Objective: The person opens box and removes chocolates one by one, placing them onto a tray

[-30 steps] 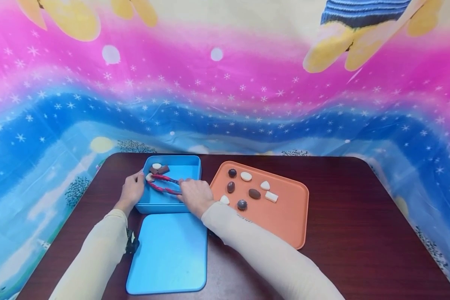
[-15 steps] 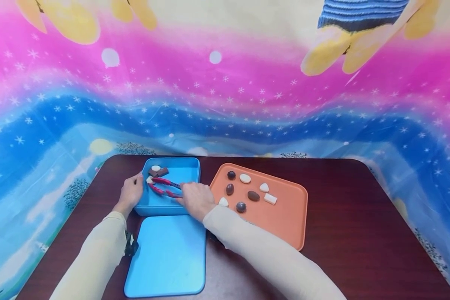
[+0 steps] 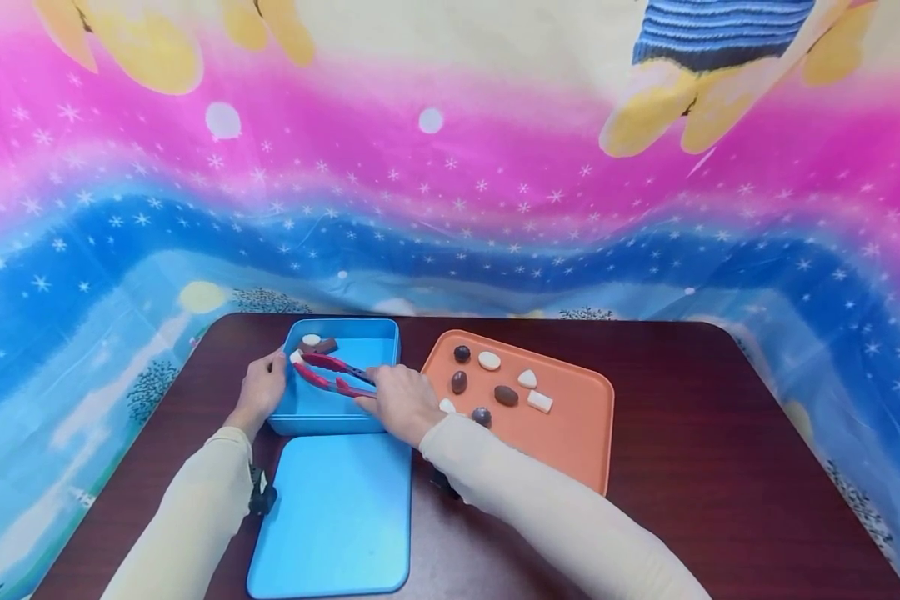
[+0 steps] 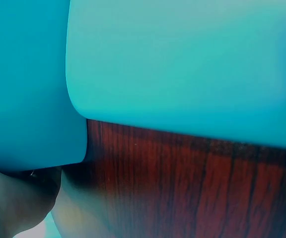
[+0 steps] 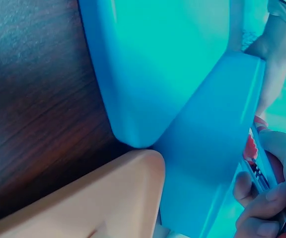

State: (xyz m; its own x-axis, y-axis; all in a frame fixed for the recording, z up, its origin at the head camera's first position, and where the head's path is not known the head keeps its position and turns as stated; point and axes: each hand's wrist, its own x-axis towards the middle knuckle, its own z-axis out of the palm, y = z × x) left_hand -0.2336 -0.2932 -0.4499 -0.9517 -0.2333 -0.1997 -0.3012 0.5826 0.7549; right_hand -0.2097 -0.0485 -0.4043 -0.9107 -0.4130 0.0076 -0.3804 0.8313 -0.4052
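Observation:
In the head view my right hand (image 3: 405, 402) grips red-tipped tongs (image 3: 337, 377) low over a blue box (image 3: 367, 358). A small white piece (image 3: 296, 357) sits at the tongs' tips, near the box's left wall; whether it is pinched I cannot tell. Further back in the box's left corner lie a white oval piece (image 3: 311, 340) and brown chocolate-like pieces (image 3: 326, 345). My left hand (image 3: 261, 385) holds the box's left side; its fingertips are partly hidden. The right wrist view shows fingers (image 5: 264, 203) curled round the tongs' handles.
An orange tray (image 3: 570, 437) stands right of the box, with several dark and white pieces on it. The blue lid (image 3: 333, 517) lies flat before the box. Beneath is a dark wooden table (image 3: 720, 467); a patterned cloth (image 3: 465, 208) hangs behind.
My right hand has shifted slightly right with the tongs. The white piece at their tips dipped, then rose a little nearer the left wall. My left hand stays at the box's side.

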